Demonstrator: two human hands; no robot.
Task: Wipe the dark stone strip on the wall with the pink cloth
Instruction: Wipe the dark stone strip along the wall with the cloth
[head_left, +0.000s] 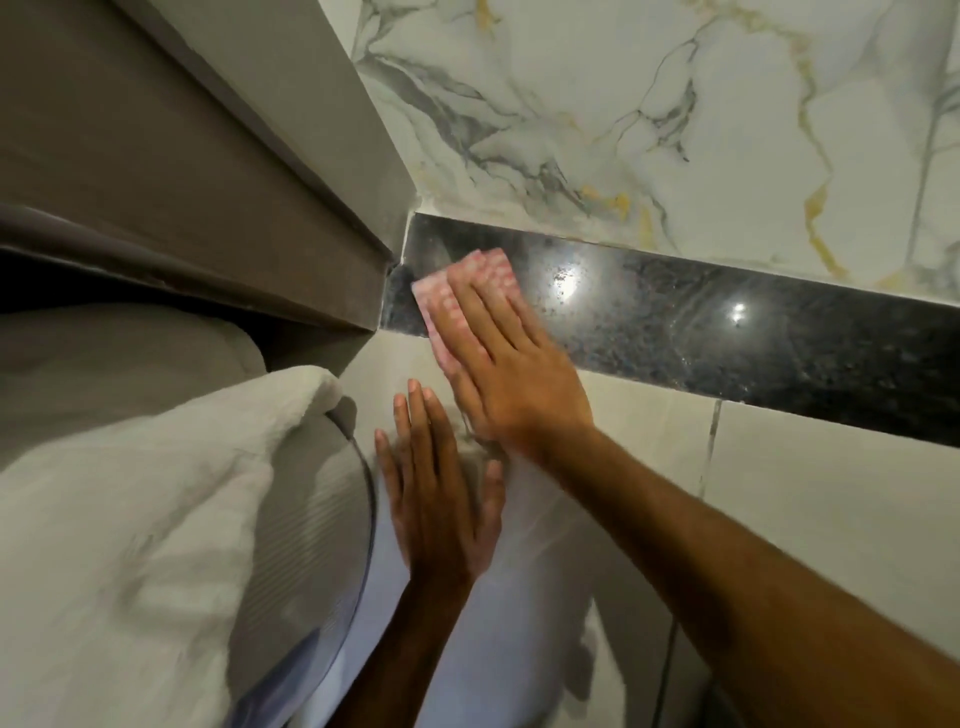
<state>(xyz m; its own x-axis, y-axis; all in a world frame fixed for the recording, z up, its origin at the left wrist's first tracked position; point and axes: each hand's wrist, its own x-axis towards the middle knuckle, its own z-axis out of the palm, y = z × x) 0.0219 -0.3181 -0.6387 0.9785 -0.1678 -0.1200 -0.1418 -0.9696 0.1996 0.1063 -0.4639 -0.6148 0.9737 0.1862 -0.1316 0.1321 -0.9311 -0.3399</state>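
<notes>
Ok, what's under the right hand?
A pink checked cloth, pressed flat against the dark speckled stone strip near its left end. The right hand covers the cloth's middle.

Dim, warm indoor light. Two bright glare spots shine on the dark stone strip (675, 332); soft shadows fall on the pale tile (831, 509) below. Straight edges bow outward.

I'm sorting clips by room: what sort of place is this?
Probably a tiled bathroom: marble-look wall tiles, a polished dark stone strip set into them, and white towel-like fabric at left.
</notes>
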